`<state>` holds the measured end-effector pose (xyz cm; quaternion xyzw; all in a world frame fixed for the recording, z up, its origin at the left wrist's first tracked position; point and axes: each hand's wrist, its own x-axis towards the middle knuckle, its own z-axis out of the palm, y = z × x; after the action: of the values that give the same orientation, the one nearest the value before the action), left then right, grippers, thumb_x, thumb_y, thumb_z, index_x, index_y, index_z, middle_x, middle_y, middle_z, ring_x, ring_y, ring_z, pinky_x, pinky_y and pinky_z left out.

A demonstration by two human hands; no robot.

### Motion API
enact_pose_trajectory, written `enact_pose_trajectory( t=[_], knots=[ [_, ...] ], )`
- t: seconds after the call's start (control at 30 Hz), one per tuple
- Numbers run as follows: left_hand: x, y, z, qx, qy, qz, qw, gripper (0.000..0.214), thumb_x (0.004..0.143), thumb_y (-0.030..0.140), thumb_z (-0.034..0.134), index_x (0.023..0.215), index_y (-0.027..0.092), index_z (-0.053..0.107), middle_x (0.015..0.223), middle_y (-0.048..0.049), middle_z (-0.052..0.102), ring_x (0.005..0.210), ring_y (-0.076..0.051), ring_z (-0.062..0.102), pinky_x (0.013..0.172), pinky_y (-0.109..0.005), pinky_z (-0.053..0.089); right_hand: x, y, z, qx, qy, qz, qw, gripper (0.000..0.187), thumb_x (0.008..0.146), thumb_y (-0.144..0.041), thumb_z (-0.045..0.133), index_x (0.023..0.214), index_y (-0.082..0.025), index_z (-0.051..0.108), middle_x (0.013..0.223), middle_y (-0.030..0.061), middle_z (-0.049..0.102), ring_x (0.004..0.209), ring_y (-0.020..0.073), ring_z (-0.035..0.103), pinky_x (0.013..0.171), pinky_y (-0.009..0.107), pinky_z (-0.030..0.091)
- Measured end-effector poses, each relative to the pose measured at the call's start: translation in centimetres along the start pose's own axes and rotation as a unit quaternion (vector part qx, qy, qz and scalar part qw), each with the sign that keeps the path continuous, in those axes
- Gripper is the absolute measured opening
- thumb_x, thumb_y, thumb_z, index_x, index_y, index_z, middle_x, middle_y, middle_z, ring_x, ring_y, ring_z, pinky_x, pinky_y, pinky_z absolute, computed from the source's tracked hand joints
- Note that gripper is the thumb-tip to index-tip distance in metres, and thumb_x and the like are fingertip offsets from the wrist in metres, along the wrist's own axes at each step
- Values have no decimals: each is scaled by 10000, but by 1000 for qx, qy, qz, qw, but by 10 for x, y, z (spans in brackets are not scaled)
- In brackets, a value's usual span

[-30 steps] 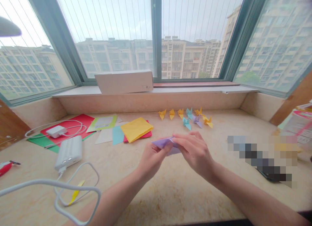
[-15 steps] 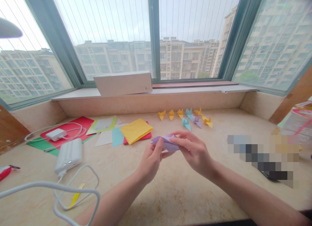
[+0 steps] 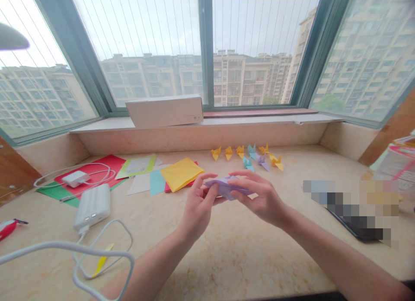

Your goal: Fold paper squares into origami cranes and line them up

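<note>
Pinching opposite ends with their fingers [image 3: 210, 196], the left hand [image 3: 198, 206] and right hand [image 3: 266, 200] hold purple origami paper [image 3: 224, 187] above the table [image 3: 227, 257], nearer than the origami cranes [image 3: 248, 164]. Uneven tugging might tear it.

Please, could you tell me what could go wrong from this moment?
The purple paper is pinched by the left hand and the right hand, so uneven pressure might bend or crease it badly.

The paper birds sit beyond the hands; a forward movement could perhaps knock some over.

A loop of white cable overlaps the left forearm in this view, so the arm might catch it.
</note>
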<state>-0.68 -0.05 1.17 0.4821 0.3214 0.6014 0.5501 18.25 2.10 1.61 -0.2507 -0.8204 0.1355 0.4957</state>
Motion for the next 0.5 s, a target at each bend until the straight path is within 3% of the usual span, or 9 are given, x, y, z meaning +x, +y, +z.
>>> enact_pose_trajectory(
  t=[0.1, 0.17, 0.37, 0.5],
  knots=[
    [-1, 3, 1, 5, 1, 3, 1000, 316, 862, 450, 692, 1015, 195, 585, 844, -25, 747, 825, -219, 755, 821, -418, 617, 3, -1, -2, 11, 15, 16, 1000, 243, 927, -190, 612, 1122, -260, 737, 1206, 98, 672, 1033, 219, 691, 783, 349, 625],
    [-1, 5, 2, 19, 15, 11, 1000, 318, 857, 458, 693, 989, 181, 612, 847, -35, 748, 835, -228, 756, 824, -428, 620, 4, 0, -3, 16, 22, 21, 999, 230, 919, -176, 617, 1086, -258, 752, 1186, 92, 683, 1031, 216, 687, 837, 371, 611],
    [3, 7, 0, 39, 70, 36, 996, 299, 799, 381, 751, 963, 132, 722, 878, -57, 760, 861, -230, 743, 854, -430, 625, 5, 1, -5, 47, 23, 60, 997, 219, 904, -162, 617, 1010, -264, 779, 1175, 81, 682, 1049, 216, 675, 818, 362, 610],
    [4, 5, -1, 29, 71, 38, 996, 275, 798, 345, 741, 968, 129, 734, 877, -61, 764, 869, -223, 741, 869, -429, 623, 6, 2, -6, 59, 28, 68, 996, 217, 905, -173, 614, 998, -273, 782, 1173, 77, 683, 1056, 215, 668, 808, 367, 610]
  ],
)
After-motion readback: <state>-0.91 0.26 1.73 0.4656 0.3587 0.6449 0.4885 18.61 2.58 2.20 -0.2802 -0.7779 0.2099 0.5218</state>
